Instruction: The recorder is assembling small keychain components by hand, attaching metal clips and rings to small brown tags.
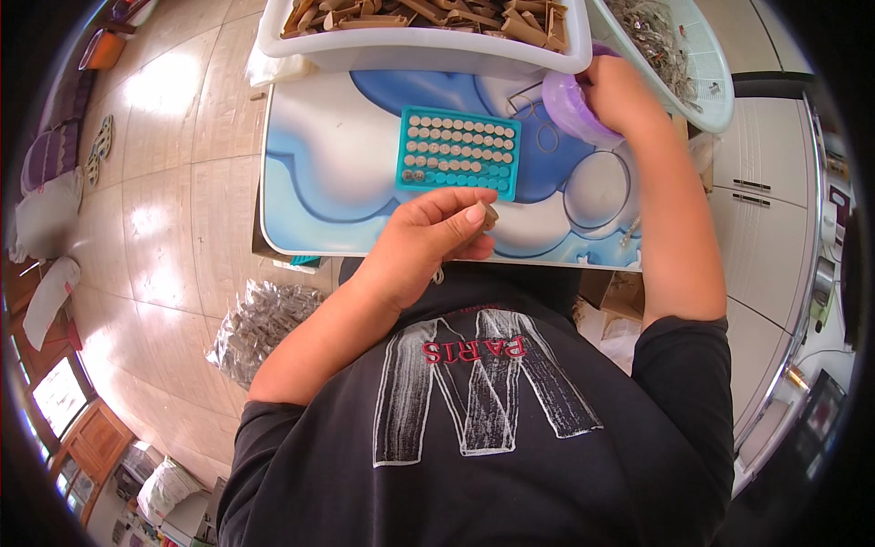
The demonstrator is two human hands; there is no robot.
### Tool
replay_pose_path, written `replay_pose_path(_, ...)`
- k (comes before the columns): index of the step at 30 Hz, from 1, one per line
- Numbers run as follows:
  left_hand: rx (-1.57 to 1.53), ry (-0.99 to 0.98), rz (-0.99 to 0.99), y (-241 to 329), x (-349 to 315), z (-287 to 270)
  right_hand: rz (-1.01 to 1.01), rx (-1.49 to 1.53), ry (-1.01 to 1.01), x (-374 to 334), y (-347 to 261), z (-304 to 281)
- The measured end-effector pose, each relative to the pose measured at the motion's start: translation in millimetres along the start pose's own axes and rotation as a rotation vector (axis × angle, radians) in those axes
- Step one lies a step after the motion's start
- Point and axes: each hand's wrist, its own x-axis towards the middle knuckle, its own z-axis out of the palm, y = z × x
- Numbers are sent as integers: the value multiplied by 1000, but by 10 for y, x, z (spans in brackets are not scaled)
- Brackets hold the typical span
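In front of me a teal tray (458, 192) holds rows of small round pale discs. Its nearest row has two darker discs at the left and bare teal round spots beyond them. My left hand (427, 239), by the tray's near edge, is closed with thumb and fingers around a small grey-brown piece (489, 216), whose exact shape is partly covered. My right hand (623, 93) reaches to a purple bowl (567, 108) at the right back, and its fingers are mostly hidden there. Whether they grip anything cannot be seen.
A white tub (428, 56) of brown strips stands at the table's back. Beside it, a pale green basket (715, 77) holds tangled greyish pieces. Near the bowl lies a thin wire ring (547, 139) on the blue-and-white table (337, 210). A bundle of silvery pieces (260, 328) sits on the floor at left.
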Motion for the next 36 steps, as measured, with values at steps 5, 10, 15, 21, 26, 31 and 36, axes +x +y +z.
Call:
replay_pose_path(5, -52, 37, 24, -35, 42, -29, 140, 506, 23, -182, 140, -225)
replay_pose_path(10, -94, 11, 25, -52, 49, -17, 166, 888, 167, -369, 233, -186)
replay_pose_path(15, -111, -3, 14, -64, 51, 7, 147, 995, 265, -437, 244, -108)
replay_pose_path(21, -149, -19, 26, -95, 44, 21, 204, 1040, 310, -496, 175, -123)
replay_pose_path(26, -273, -50, -2, -64, 52, 36, 215, 828, 432, -577, 85, -148)
replay_pose_path(31, -421, -90, 22, -75, 82, -8, 77, 1085, 570, -877, -304, -16)
replay_pose_path(36, -477, -117, 64, -122, 129, -33, -253, 1071, 564, -1250, -835, 290)
